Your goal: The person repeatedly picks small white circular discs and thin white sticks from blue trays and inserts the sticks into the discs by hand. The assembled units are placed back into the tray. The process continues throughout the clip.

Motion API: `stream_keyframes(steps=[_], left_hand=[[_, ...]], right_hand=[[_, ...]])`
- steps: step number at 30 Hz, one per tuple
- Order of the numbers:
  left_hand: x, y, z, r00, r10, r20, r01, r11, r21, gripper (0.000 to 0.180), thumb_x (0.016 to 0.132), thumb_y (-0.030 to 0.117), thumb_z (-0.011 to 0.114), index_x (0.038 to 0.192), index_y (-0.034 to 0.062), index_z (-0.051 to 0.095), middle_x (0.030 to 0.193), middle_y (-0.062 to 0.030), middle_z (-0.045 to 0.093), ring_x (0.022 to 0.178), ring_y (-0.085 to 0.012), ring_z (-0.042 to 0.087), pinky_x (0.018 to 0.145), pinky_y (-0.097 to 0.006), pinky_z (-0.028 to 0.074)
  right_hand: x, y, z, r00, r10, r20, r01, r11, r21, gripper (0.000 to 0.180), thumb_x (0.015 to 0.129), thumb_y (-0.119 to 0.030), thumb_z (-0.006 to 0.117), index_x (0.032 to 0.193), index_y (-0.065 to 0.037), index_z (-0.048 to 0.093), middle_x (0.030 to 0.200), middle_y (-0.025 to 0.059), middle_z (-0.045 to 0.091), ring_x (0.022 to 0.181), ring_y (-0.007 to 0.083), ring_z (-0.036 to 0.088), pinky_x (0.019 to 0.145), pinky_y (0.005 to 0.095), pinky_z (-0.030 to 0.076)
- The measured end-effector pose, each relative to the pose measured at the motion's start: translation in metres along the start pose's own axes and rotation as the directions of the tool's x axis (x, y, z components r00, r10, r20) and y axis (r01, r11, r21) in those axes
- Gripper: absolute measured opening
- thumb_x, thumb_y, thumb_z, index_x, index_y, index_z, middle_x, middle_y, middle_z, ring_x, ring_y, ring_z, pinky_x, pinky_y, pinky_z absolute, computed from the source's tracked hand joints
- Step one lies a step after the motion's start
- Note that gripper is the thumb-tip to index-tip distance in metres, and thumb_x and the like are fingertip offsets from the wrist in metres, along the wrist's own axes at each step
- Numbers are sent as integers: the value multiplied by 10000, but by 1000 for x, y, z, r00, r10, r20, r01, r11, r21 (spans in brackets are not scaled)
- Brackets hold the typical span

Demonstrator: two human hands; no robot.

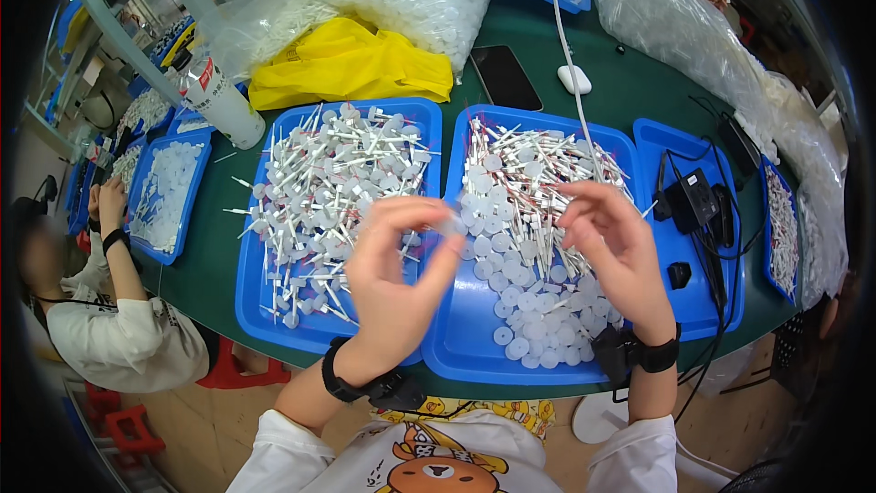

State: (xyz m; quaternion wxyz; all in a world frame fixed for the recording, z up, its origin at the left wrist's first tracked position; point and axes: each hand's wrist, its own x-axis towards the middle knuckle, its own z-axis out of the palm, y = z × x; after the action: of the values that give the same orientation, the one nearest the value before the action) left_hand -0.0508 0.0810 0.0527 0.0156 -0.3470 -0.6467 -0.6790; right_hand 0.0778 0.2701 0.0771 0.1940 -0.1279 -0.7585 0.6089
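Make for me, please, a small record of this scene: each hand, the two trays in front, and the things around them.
Left hand: pinches a small whitish disc, blurred
Right hand: partly curled above the right tray; unclear whether it holds anything
Left tray: blue, heaped with white sticks and discs
Right tray: blue, white sticks mostly at the far side, loose discs nearer
Behind trays: yellow bag, dark phone, white case
Left of trays: bottle

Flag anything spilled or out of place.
Some white rods poke past the left rim of the blue tray in front of the yellow bag, unlike the rest inside. A thin white piece lies loose on the table.
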Motion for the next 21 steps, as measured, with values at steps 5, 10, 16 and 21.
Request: stream_keyframes(steps=[5, 10, 16, 21], left_hand=[[11, 3, -9, 861, 412, -299, -154, 771, 618, 268, 770, -98, 626, 1005, 31, 648, 1055, -110, 638, 987, -262, 606, 875, -353, 469], [1, 2, -3, 977, -48, 208, -3, 972, 236, 306, 785, -66, 632, 1072, 40, 621, 1071, -108, 618, 1019, -269, 586, 912, -357, 433], [-11, -8, 6, 628, -36, 777, -282, 920, 271, 367, 782, 5, 697, 1137, 51, 617, 997, -103, 572, 939, -296, 580, 858, -367, 460], [-13, -12, 7, 578, -80, 812, -287, 912, 294, 347, 777, 15, 696, 1108, 60, 599, 1031, -103, 537, 969, -305, 569, 851, -383, 467]], right_hand=[[1, 6, -1, 997, -21, -69, 17, 998, -64, 284, 922, -58, 593, 1203, -21, 597, 889, 4, 614, 808, 73, 571, 780, 240, 460], [0, 4, -2, 999, 48, -23, -51, 992, -116, 209, 937, -55, 568, 1132, -11, 628, 843, 25, 641, 802, 77, 597, 736, 243, 476], [-2, 7, -5, 998, 59, 36, -48, 970, -239, 204, 933, -24, 532, 1112, 8, 624, 912, 99, 648, 832, 166, 634, 728, 288, 496], [-10, 20, -14, 940, 59, 336, 175, 761, -625, 276, 890, -40, 573, 1158, 9, 616, 1071, 178, 582, 923, 323, 618, 815, 355, 500]])
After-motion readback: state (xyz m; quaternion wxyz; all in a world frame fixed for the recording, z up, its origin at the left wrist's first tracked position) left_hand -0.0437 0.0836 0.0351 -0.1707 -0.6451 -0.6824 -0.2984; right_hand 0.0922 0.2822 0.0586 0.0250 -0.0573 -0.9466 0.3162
